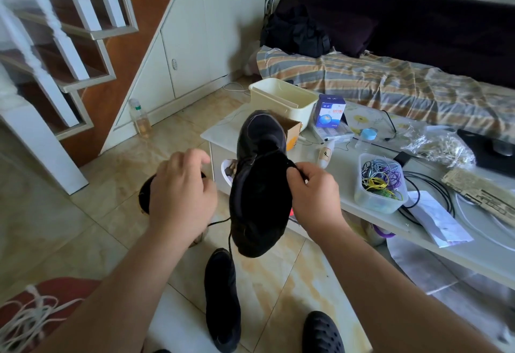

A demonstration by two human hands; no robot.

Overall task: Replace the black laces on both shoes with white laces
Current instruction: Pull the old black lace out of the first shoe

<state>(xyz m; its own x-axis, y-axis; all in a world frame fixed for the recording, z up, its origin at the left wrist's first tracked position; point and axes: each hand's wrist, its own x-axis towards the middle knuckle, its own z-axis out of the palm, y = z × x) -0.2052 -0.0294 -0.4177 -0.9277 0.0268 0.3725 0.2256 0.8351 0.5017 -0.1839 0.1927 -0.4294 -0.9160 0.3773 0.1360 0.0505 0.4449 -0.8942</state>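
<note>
Up in the air, in the middle, is a black shoe (259,185) with its toe pointing far away. The right hand (315,196) holds its right edge, with finger and thumb pinching a black lace (299,171). The left hand (181,193) is curled just left of the shoe; what it holds is hidden. A thin black lace end (230,237) hangs down from the shoe. A second black shoe (223,299) lies on the floor, near. White laces (28,322) sit in a pile at the near left. On the table (418,230) to the right stands a blue box (330,114); its writing is too small to read.
</note>
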